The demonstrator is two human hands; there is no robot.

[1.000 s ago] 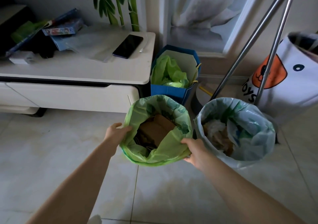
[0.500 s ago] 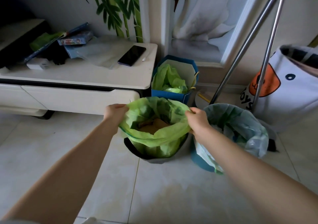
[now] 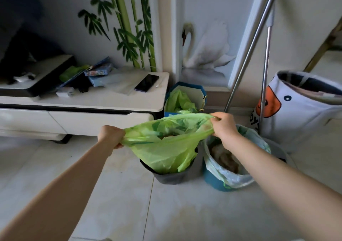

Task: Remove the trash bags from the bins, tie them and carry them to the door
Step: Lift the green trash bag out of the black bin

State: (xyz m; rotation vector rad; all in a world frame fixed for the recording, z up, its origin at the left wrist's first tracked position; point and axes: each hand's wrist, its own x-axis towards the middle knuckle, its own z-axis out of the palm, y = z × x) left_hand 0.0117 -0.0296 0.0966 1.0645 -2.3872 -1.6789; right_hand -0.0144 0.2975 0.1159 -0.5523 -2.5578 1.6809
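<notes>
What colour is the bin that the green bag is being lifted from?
Dark grey bin, seen in the head view; the green bag hides its inside.

Bright lime-green trash bag (image 3: 166, 148), translucent, over a dark grey bin (image 3: 174, 177). Beside it, a teal-blue bin (image 3: 212, 180) lined with a pale, bluish-white bag (image 3: 238, 177). Behind, a blue paper bag (image 3: 200, 90) with white inside. White cabinet (image 3: 92, 102), black trim. Black phone (image 3: 146, 83). Green bamboo mural (image 3: 129, 37), white swan (image 3: 207, 50). White toy hamper (image 3: 303, 115) with an orange patch.
</notes>
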